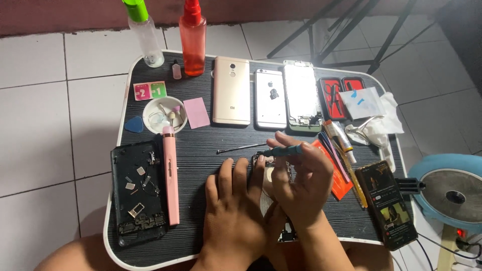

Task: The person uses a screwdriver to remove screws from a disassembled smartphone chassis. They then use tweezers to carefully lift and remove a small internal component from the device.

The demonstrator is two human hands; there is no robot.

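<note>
**Two hands on an opened phone, small screwdriver at work**

Both hands sit nearest the camera at the front edge of the dark lap table [201, 150]. Left hand [233, 211] lies flat, fingers spread and pressing down, closed on nothing, pinning the opened phone [266, 165] that is mostly hidden beneath the hands. Right hand [301, 185] crosses over it, fingers pinched shut on a teal-handled screwdriver [283, 150] that lies nearly level, tip pointing left over the phone's top edge.

That phone is probably light, stiff and fragile, with thin parts exposed; I would hold it by its side frame, flat on the table. The screwdriver is slim and light, best rolled between fingertips.

From the left: a black phone shell [138, 193] strewn with small metal bits, a pink pen-shaped tool [170, 175] just beside it, a blue pick [134, 124], a white dish [164, 114] of small parts. Behind the dish lie two square sachets [149, 91], one pink, one green, each with a large numeral. A pink card [196, 112] lies near. Further back stand a clear bottle with green cap [143, 32] and a red bottle [193, 40]. Rightward lie a gold phone [231, 90], a silver phone [270, 98], a bare frame [301, 95], a red tool case [341, 95], crumpled white wipes [376, 120], an orange packet [336, 175] and a lit phone [389, 203] at the right edge
</note>
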